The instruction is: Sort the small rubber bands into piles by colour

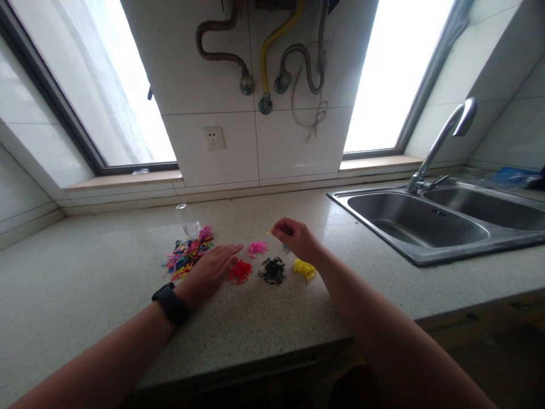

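My left hand [213,267], wearing a black watch [171,304], lies with fingers stretched out beside a mixed heap of colourful small rubber bands [185,255]. It covers the heap's right edge. My right hand [293,236] is raised a little over the counter, thumb and fingers pinched at a tiny yellow rubber band [269,232]. Sorted piles lie between and below the hands: pink bands [258,247], red bands [241,272], black bands [272,270] and yellow bands [305,269]. Some blue bands [286,247] show partly behind my right hand.
A clear plastic container [187,220] lies behind the mixed heap, with a pink piece [206,232] by it. To the right is a double steel sink [419,227] with a tap [443,142]. Pipes and a socket [214,138] are on the tiled wall above the speckled counter [106,267].
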Demonstrator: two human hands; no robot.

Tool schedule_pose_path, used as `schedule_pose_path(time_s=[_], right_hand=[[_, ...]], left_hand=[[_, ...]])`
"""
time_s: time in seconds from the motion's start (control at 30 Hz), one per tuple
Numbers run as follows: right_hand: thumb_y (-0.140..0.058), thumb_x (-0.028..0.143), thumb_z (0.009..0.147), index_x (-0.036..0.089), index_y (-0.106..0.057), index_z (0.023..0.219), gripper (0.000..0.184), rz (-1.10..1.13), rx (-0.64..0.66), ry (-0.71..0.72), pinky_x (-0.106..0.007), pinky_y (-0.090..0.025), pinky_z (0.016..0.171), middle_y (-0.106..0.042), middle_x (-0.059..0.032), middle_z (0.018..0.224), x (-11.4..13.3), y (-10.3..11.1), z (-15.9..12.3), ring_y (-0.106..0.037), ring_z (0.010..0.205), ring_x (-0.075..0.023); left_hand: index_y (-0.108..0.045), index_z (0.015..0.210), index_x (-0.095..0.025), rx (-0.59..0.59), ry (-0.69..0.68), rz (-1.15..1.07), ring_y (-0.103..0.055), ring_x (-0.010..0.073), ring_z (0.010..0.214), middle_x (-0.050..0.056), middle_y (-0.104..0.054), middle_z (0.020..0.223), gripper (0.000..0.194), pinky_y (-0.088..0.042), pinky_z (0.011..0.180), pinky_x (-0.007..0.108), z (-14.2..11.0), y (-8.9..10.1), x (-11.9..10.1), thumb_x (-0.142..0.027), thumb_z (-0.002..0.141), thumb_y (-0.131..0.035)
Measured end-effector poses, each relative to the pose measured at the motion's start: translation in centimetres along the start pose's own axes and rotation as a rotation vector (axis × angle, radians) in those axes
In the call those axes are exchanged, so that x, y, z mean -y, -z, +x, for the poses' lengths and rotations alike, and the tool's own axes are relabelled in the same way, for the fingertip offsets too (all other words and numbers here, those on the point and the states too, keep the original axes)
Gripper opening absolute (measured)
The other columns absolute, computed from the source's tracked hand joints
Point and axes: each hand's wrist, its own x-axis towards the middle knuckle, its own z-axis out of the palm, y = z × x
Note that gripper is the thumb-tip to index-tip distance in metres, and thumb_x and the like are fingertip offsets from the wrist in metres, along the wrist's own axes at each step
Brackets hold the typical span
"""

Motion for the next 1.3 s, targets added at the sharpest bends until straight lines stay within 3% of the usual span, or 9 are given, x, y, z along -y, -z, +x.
schedule_pose_path(time_s=[0.47,0.67,0.9,1.3], right_hand=[[-0.07,0.045,0.078,0.022,-0.054,0.082,0.028,0.442,-0.046,-0.082,-0.024,-0.037,0.045,-0.062,0.0021,0.066,3.3,1.1,-1.1,-0.049,0.047,-0.0081],[-0.072,0.045,0.074,0.024,-0.049,0.082,0.032,0.476,-0.048,-0.11,-0.024,-0.038,0.044,-0.065,0.0014,0.068,3.9,1.4,-1.4,-0.053,0.049,-0.0092],[-0.081,0.039,0.07,0.022,-0.056,0.083,0.033,0.603,0.042,-0.078,-0.022,-0.041,0.044,-0.072,-0.0008,0.078,4.1,1.6,-1.6,-0.061,0.055,-0.0103],[-0.077,0.034,0.077,0.021,-0.059,0.085,0.024,0.606,0.058,-0.046,-0.022,-0.044,0.05,-0.071,0.0001,0.078,3.5,2.8,-1.5,-0.06,0.058,-0.0089]], left_hand=[[-0.067,0.123,-0.018,-0.081,0.042,-0.075,-0.059,0.0242,0.117,0.011,-0.068,0.125,0.042,-0.042,0.106,0.044,0.1,-0.3,0.5,-0.036,0.101,-0.035],[-0.069,0.12,-0.019,-0.085,0.038,-0.091,-0.061,0.0248,0.114,0.01,-0.07,0.12,0.04,-0.044,0.104,0.042,0.0,-0.2,0.4,-0.036,0.1,-0.038],[-0.069,0.119,-0.02,-0.071,0.062,-0.058,-0.063,0.0243,0.11,0.01,-0.071,0.118,0.044,-0.047,0.1,0.042,0.0,-0.3,0.8,-0.038,0.102,-0.033],[-0.069,0.115,-0.019,-0.071,0.119,-0.084,-0.064,0.0225,0.11,0.008,-0.071,0.117,0.047,-0.047,0.1,0.041,-0.1,-0.3,1.1,-0.04,0.103,-0.03]])
